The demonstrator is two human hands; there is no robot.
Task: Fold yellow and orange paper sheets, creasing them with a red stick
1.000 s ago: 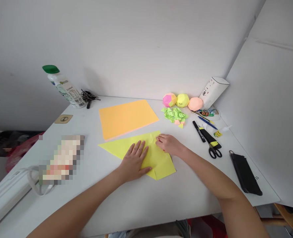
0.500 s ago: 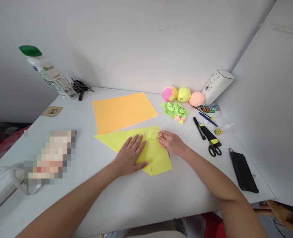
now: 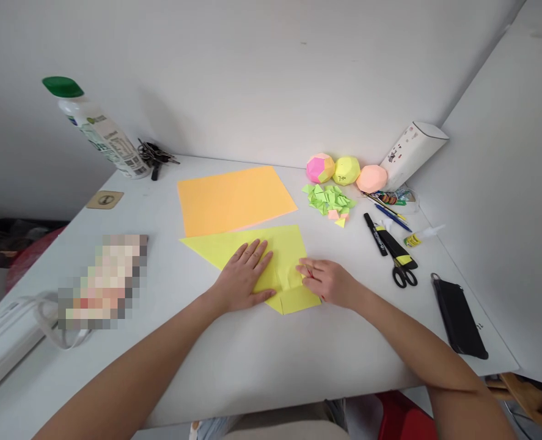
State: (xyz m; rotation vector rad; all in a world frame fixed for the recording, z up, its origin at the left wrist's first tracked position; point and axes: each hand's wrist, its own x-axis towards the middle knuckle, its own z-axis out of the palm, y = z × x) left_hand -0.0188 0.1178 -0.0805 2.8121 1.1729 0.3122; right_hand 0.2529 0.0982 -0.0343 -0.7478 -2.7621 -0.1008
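My left hand (image 3: 247, 278) lies flat with its fingers spread on a yellow sheet of paper (image 3: 282, 241), pressing it to the table. The sheet tapers to a point at the left and has a crease or cut line near its lower edge. My right hand (image 3: 330, 282) is closed around a thin red pen-like stick (image 3: 310, 273), mostly hidden by the fingers. Its fingertips rest at the sheet's right side, beside a small pale yellow paper piece (image 3: 292, 276) lying on the sheet. An orange sheet (image 3: 234, 198) lies just behind the yellow one.
Small green paper pieces (image 3: 328, 198) lie before three faceted paper balls (image 3: 346, 171). At right are a black marker (image 3: 375, 234), scissors (image 3: 404, 276), a glue bottle (image 3: 412, 241) and a black pouch (image 3: 458, 318). A tall white bottle (image 3: 106, 140) and keys (image 3: 154, 156) stand back left.
My right hand has moved down along the sheet's right side with the red stick. The small yellow piece has shifted down too. My left hand stays flat on the sheet.
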